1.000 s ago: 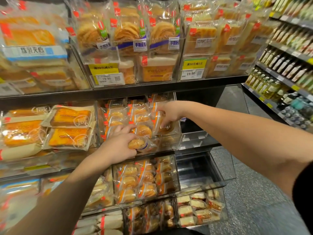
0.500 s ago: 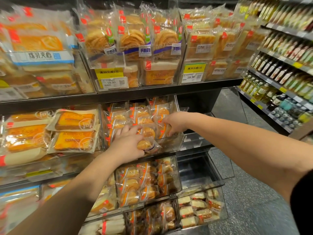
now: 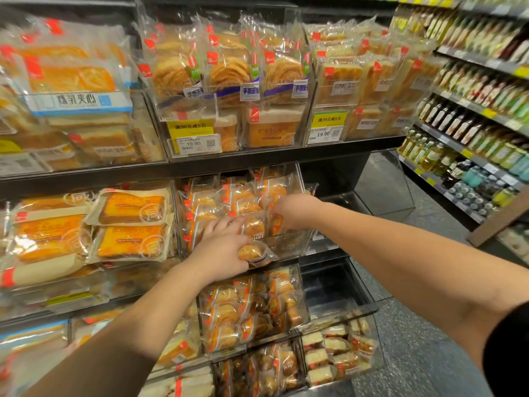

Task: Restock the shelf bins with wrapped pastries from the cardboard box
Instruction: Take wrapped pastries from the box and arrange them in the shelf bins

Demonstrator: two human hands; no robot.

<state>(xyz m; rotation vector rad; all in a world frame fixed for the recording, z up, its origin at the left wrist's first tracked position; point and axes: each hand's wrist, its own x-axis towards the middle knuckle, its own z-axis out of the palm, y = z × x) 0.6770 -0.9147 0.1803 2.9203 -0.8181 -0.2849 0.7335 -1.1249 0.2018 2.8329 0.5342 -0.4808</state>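
A clear shelf bin (image 3: 289, 245) on the middle shelf holds several small round wrapped pastries (image 3: 252, 207) in rows. My left hand (image 3: 220, 247) grips one wrapped pastry (image 3: 252, 253) at the bin's front lip, with its fingertips lying on the packs behind. My right hand (image 3: 294, 210) reaches into the right side of the same bin, fingers curled down onto a pack there. The cardboard box is out of view.
To the right of the bin an empty clear bin (image 3: 380, 193) sits, with another (image 3: 329, 285) below it. Full pastry bins (image 3: 252, 310) lie under my hands. Large bread packs (image 3: 128, 224) fill the left. A bottle shelf (image 3: 472, 124) lines the aisle on the right.
Both hands stay at the same bin; the left still holds its pastry at the front lip. The view has shifted a little, so the shelves sit slightly lower and nearer.
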